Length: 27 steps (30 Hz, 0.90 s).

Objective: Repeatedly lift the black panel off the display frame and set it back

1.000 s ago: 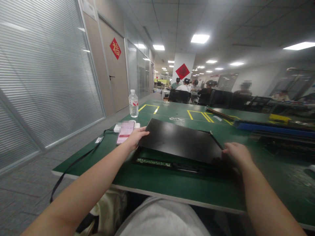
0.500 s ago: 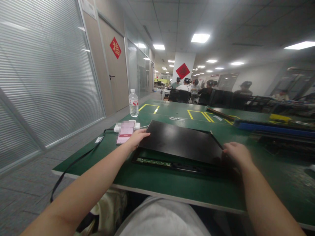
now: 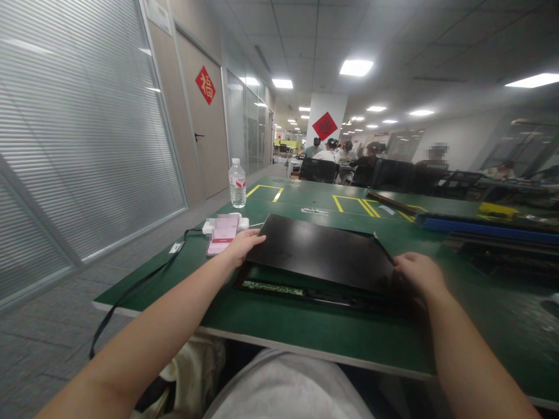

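Note:
A thin black flat panel (image 3: 323,250), which looks like a display screen, lies tilted between my hands, its near edge raised. My left hand (image 3: 245,245) grips its left edge, thumb on top and fingers beneath. At the right edge my right hand (image 3: 418,272) pinches the panel near its near corner. Under the near edge shows a dark frame with a green circuit board (image 3: 273,287) along it. The panel hides the rest of that frame.
A phone (image 3: 222,235) lies beside white plugs left of my left hand. Behind it stands a water bottle (image 3: 237,183). A black strap (image 3: 131,286) hangs over the left edge of the green table (image 3: 314,334). Blue and black long parts (image 3: 493,228) lie at right; people sit beyond.
Both hands keep their hold on the panel. Its tilt and position look almost the same, with only a very slight shift.

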{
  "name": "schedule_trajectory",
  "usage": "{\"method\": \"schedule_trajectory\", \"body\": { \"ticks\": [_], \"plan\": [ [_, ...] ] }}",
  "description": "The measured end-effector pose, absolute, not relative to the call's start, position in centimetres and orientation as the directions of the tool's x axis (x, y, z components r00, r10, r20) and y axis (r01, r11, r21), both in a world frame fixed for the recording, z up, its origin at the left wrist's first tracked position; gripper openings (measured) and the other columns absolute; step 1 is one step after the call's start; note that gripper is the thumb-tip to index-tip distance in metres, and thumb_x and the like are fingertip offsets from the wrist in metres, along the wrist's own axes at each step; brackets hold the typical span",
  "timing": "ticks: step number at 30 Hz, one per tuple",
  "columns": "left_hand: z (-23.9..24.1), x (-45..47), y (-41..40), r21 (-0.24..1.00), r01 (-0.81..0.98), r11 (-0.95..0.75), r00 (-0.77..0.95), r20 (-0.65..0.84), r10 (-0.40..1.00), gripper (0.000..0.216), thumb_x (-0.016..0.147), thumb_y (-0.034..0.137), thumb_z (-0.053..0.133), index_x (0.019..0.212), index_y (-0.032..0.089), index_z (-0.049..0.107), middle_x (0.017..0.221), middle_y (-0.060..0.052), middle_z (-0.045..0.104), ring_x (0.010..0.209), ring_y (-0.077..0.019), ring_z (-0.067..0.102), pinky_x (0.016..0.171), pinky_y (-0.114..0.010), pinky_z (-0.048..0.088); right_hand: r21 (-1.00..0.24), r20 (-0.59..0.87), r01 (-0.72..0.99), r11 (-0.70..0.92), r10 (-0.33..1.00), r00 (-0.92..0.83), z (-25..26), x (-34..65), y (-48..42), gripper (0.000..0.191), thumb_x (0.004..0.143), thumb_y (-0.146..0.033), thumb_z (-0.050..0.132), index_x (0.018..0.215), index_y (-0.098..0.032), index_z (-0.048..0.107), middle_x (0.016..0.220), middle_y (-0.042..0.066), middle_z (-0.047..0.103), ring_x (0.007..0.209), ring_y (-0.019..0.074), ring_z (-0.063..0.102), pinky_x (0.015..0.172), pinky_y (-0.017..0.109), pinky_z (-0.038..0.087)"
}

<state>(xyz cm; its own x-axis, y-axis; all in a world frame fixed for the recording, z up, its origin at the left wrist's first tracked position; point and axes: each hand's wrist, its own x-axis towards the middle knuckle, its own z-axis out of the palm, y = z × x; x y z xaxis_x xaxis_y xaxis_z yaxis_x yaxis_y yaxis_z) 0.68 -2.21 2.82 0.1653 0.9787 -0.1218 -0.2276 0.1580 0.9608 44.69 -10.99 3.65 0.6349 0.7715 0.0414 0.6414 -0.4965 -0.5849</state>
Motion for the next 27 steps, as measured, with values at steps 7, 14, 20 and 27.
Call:
{"method": "schedule_trajectory", "body": {
  "ticks": [7,14,20,27],
  "plan": [
    [2.2,0.5,-1.8,0.973,-0.200,0.111,0.166,-0.079,0.983,0.033,0.063,0.016,0.087,0.092,0.015,0.071,0.073,-0.005,0.076,0.061,-0.0205,0.071,0.058,-0.028,0.054,-0.557,0.030,0.661,-0.503,0.783,0.621,3.5,44.8,-11.0,0.014,0.074,-0.033,0.060,0.076,-0.025,0.072,0.079,0.007,0.076,0.072,0.0266,0.068,0.061,0.034,0.046],
    [1.8,0.4,-1.6,0.980,-0.174,0.097,0.141,-0.073,0.987,0.036,0.064,0.015,0.088,0.094,0.017,0.067,0.072,-0.004,0.076,0.057,-0.0190,0.070,0.055,-0.027,0.053,-0.544,0.058,0.683,-0.486,0.791,0.609,3.2,45.0,-10.8,0.015,0.074,-0.033,0.060,0.075,-0.025,0.073,0.077,0.007,0.076,0.069,0.0251,0.068,0.059,0.032,0.046],
    [1.8,0.5,-1.6,0.984,-0.148,0.101,0.121,-0.084,0.989,0.039,0.066,0.013,0.085,0.099,0.016,0.065,0.073,-0.004,0.076,0.059,-0.0193,0.071,0.057,-0.027,0.055,-0.546,0.063,0.693,-0.472,0.801,0.595,3.0,45.2,-10.8,0.015,0.071,-0.033,0.062,0.075,-0.025,0.073,0.077,0.008,0.075,0.072,0.0256,0.067,0.060,0.032,0.044],
    [1.6,0.4,-1.5,0.990,-0.110,0.083,0.130,-0.068,0.989,0.039,0.067,0.015,0.085,0.100,0.016,0.066,0.076,-0.005,0.077,0.062,-0.0202,0.072,0.059,-0.028,0.056,-0.539,0.097,0.706,-0.460,0.798,0.594,2.9,45.2,-10.8,0.013,0.071,-0.031,0.062,0.072,-0.025,0.074,0.077,0.008,0.075,0.071,0.0256,0.066,0.061,0.033,0.044]
  ]
}}
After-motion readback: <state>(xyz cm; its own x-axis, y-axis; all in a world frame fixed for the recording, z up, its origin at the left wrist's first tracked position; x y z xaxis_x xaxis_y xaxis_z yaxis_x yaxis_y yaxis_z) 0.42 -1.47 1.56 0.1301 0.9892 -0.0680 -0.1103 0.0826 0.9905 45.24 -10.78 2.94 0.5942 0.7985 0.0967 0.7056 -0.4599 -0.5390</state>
